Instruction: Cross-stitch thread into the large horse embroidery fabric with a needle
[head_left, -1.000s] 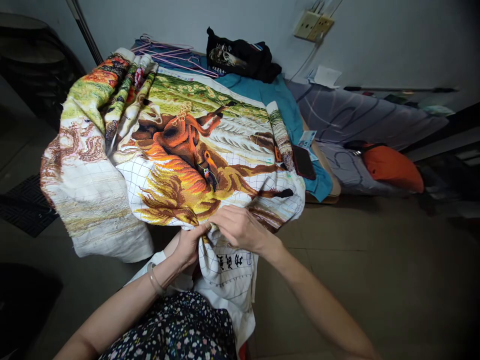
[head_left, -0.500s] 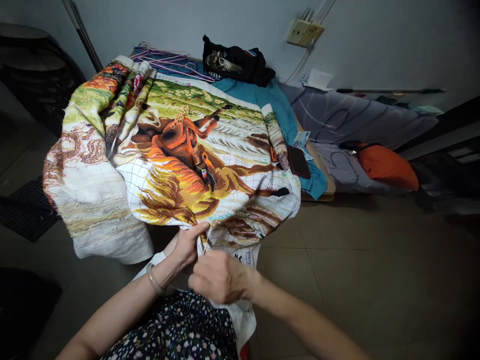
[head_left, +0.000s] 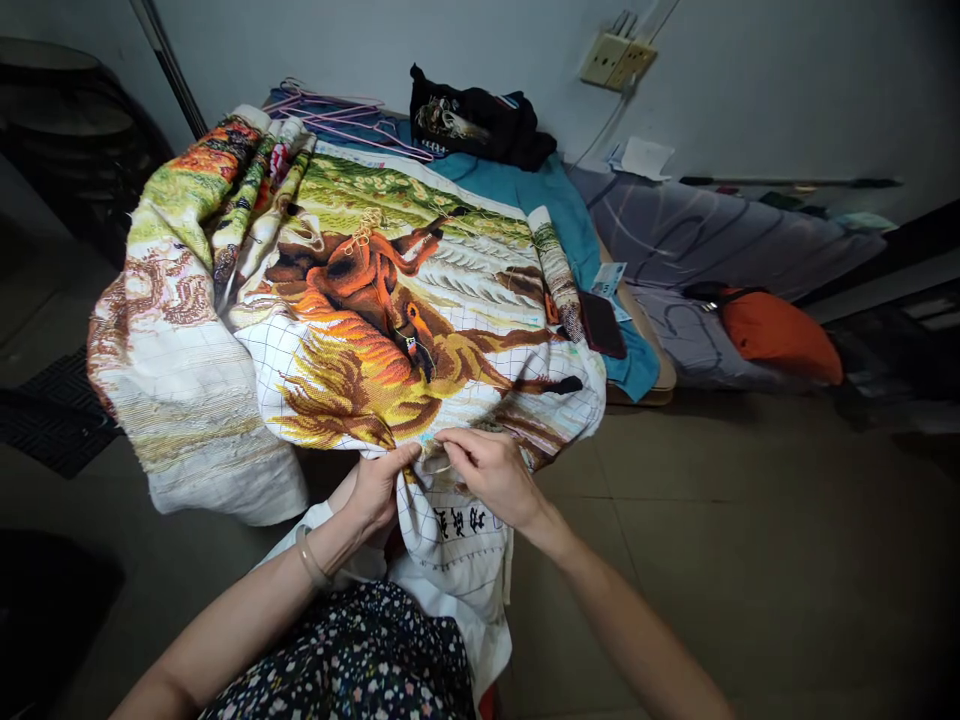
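Note:
A large cross-stitch cloth (head_left: 360, 385) with brown and orange horses lies spread in front of me, its near part hanging over my lap. My left hand (head_left: 379, 485) is closed on the near edge of this cloth, thumb on top and fingers underneath. Just to its right, my right hand (head_left: 487, 470) pinches close to the stitched surface. A pale thread (head_left: 442, 466) curves beneath its fingertips; any needle there is too small to make out. Below the hands, dark stitched characters (head_left: 469, 520) show on the hanging white part.
Rolled cloth (head_left: 555, 270) and a dark phone (head_left: 602, 325) lie at the right end of the work. Pink hangers (head_left: 341, 118) and a black bag (head_left: 480, 125) sit behind it. An orange bag (head_left: 780, 335) stands farther right, with a wall socket (head_left: 616, 62) above.
My right hand has moved up and away from my lap to the cloth's surface beside my left hand. The thread, taut before, now curves loosely. My left hand keeps its hold.

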